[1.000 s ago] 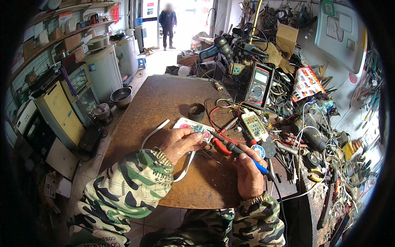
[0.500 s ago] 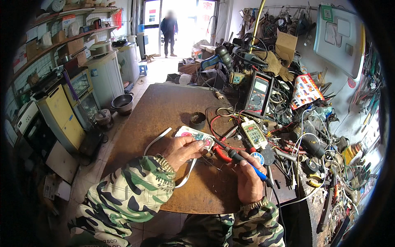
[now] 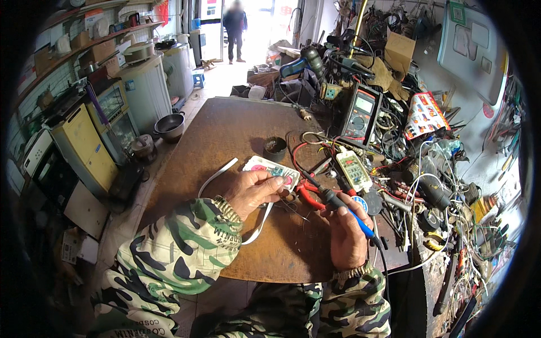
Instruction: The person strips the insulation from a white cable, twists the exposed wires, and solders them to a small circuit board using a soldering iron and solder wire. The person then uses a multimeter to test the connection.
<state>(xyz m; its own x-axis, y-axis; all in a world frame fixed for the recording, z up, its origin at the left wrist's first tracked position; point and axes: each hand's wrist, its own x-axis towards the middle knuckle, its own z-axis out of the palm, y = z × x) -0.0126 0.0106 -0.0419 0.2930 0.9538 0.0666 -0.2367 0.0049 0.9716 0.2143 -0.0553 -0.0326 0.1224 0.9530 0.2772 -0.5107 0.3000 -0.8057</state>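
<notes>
My left hand (image 3: pixel 255 192) is closed on the near side of an open white plastic casing (image 3: pixel 255 164), pinching it between thumb and fingers. Pink discs and a small green circuit board show inside. A flat white cord (image 3: pixel 216 177) lies beside that hand on the table. In my right hand (image 3: pixel 347 235) is a soldering iron (image 3: pixel 360 224) with a blue and black handle, held like a pen. Its shaft points toward the casing's right end; whether the tip touches is hard to tell. Red-handled pliers (image 3: pixel 309 195) lie just below the shaft.
A small dark round tin (image 3: pixel 275 148) stands on the brown table (image 3: pixel 225 129) beyond the casing. To the right are a multimeter (image 3: pixel 360 115), a second circuit board in a pale case (image 3: pixel 354 170), and heaped cables and tools. A person (image 3: pixel 234 31) stands in the doorway.
The view has shifted, so the table sits higher in the picture. The soldering iron has drawn slightly right, away from the casing's end. My left hand keeps its grip.
</notes>
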